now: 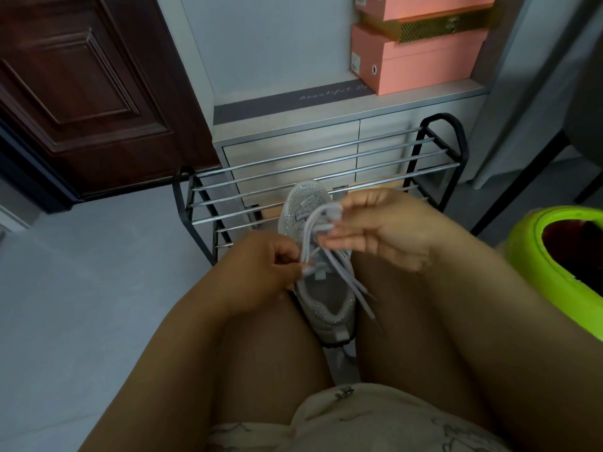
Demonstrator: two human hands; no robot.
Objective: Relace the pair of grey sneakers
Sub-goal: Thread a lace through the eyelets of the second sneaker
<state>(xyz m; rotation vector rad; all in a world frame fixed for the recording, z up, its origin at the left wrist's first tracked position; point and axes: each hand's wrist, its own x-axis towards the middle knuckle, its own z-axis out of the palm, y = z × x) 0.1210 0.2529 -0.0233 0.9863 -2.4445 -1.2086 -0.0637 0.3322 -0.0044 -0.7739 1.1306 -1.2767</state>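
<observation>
Between the knees, grey sparkly mesh sneaker [321, 256] lies toe-away; left hand [261, 265] pinches grey flat lace [313, 230] at near-left eyelets, right hand [385, 226] loosely holds loop above tongue.

grey sparkly sneaker [313, 256], pink boxes [421, 65], lime-green bin [535, 256]

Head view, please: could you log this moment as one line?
left hand: pinches lace at eyelet | right hand: holds lace loop up | grey sneaker: between knees | second sneaker: not visible
</observation>
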